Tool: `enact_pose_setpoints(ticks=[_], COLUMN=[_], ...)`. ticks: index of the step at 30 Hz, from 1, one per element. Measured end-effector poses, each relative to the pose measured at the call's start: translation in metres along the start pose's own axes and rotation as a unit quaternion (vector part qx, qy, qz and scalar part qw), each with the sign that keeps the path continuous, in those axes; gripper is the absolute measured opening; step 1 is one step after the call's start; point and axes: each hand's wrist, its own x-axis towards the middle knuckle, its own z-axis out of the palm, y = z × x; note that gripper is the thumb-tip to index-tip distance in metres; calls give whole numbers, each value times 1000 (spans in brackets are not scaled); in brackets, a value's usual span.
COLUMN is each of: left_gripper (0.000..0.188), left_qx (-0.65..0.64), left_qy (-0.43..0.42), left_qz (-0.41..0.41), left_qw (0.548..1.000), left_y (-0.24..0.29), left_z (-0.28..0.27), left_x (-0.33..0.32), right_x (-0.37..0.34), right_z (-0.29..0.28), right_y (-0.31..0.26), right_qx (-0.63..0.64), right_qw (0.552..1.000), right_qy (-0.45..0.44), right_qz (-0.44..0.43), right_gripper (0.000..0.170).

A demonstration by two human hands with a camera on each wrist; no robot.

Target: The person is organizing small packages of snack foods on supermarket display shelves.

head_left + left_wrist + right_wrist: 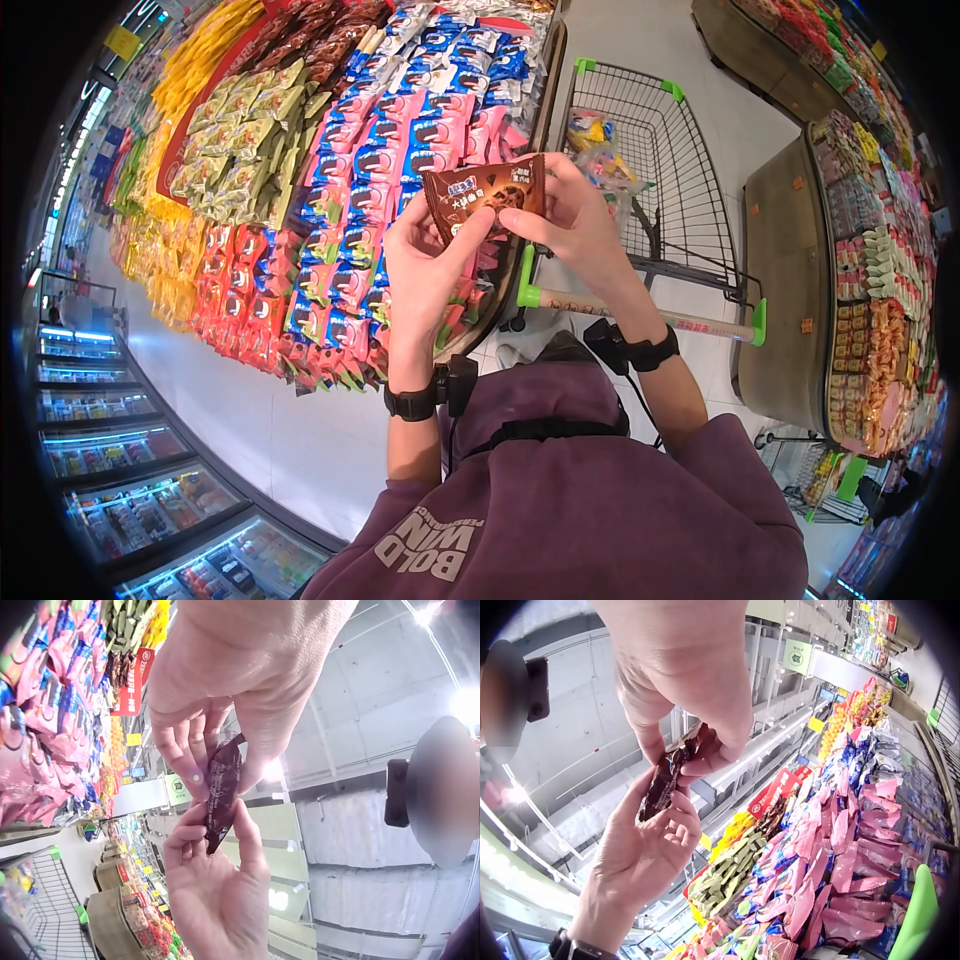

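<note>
A brown snack packet with a chocolate cookie picture and white lettering is held up in front of the chest, its printed front facing the head camera. My left hand pinches its left side, thumb across the front and fingers behind. On the other side my right hand pinches it the same way, and the two thumbtips nearly meet at the lower middle. The left wrist view shows the dark packet edge-on between both hands. From the right wrist, the packet looks sealed along the visible edge.
Left and ahead is a display heaped with pink and blue packets, green packets and red packets. A wire shopping cart with bagged goods stands ahead right. Another snack stand is at right, freezers at lower left.
</note>
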Motion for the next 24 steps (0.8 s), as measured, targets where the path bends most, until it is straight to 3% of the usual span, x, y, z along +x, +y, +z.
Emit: enact_pose_setpoints(ticks=[24], left_gripper=[28], left_qx=[-4], left_qy=[-14], left_qz=[3], left_qw=[1000], left_y=[1], left_z=[4], left_x=[1], right_x=[-1], right_z=[-3], right_y=[1], right_qx=[-2], right_qw=[1000], right_qy=[4], right_qz=[-5], right_gripper=[46])
